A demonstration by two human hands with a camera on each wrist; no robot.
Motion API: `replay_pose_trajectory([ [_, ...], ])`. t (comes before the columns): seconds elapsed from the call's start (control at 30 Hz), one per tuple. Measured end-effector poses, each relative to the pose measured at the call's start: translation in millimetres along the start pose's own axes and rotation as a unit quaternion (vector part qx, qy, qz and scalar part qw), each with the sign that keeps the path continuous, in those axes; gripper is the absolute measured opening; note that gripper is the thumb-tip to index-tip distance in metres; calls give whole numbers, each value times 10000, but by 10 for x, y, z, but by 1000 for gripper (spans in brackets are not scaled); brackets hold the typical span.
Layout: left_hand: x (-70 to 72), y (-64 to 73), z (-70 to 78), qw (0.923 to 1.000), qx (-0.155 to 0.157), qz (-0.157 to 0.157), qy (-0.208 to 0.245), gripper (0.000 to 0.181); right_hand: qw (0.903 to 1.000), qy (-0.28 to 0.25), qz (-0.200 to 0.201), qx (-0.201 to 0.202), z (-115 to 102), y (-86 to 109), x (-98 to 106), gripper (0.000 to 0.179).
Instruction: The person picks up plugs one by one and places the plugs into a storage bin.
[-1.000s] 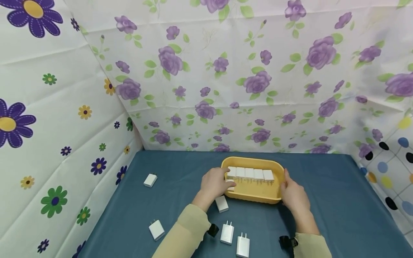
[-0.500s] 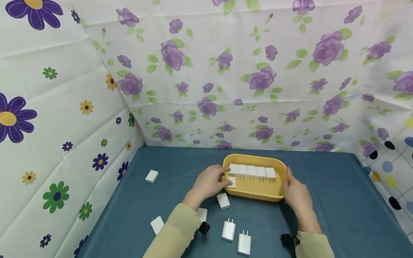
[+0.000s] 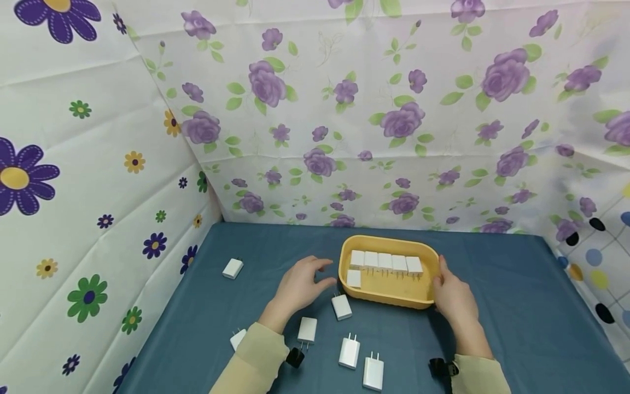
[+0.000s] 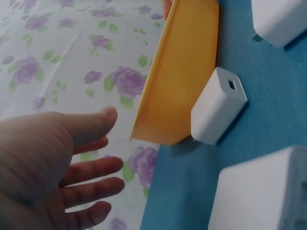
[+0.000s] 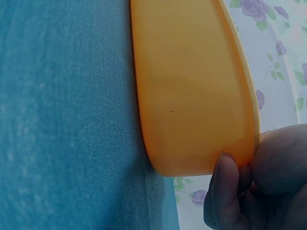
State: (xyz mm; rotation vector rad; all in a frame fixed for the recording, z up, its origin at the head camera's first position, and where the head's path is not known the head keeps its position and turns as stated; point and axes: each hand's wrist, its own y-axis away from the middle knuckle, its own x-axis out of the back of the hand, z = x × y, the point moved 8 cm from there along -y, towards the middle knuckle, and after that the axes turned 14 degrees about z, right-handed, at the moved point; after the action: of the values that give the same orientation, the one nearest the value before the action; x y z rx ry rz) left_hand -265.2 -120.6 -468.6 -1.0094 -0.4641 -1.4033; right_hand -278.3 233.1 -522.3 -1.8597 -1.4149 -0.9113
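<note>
A yellow plastic tray (image 3: 394, 295) stands toward the back of the blue-covered table. Inside it, several white charger plugs (image 3: 385, 261) form a row along the far side, prongs toward the person, and one more charger plug (image 3: 353, 278) lies before the row's left end. My right hand (image 3: 454, 295) grips the tray's right end, thumb at the rim, as the right wrist view also shows. Just off the tray's left end, my left hand (image 3: 301, 284) holds nothing, its fingers spread and apart from the tray. Below its fingers lies a charger plug (image 3: 342, 307), close to the tray's front wall.
More loose charger plugs lie on the table: one (image 3: 233, 268) at far left, one (image 3: 307, 330) beside the left wrist, one (image 3: 238, 339) partly behind the left sleeve, and two near the front, the left (image 3: 349, 351) and right (image 3: 373, 372). Flowered sheets (image 3: 315, 109) hang behind.
My left hand has let go of the charger plug at the tray's front left and drawn back leftward out of the tray. The right hand keeps its hold on the tray.
</note>
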Motion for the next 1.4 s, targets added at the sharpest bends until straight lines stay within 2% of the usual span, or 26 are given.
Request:
replay_pose_trajectory([
  [0.1,47,76,-79,9999,124,84,28,43,10000,-5,-7,-24,9,5,-3,64],
  [0.37,134,247,-263,9989,463,66,-37,43,10000,-21,-11,-24,12,-3,0,64],
  [0.67,176,483,-344,9977,671,91,-89,42,10000,-26,-24,-89,13,-7,-12,64],
  [0.9,110,656,-353,9968,782,-129,57,37,10000,-31,2,-57,23,5,-18,64],
  [1.03,66,733,-351,9949,969,-270,17,34,10000,-5,14,-38,32,7,-19,64],
  [1.4,-63,826,-328,9872,1436,-683,-94,55,10000,-31,11,-59,27,3,-17,64],
])
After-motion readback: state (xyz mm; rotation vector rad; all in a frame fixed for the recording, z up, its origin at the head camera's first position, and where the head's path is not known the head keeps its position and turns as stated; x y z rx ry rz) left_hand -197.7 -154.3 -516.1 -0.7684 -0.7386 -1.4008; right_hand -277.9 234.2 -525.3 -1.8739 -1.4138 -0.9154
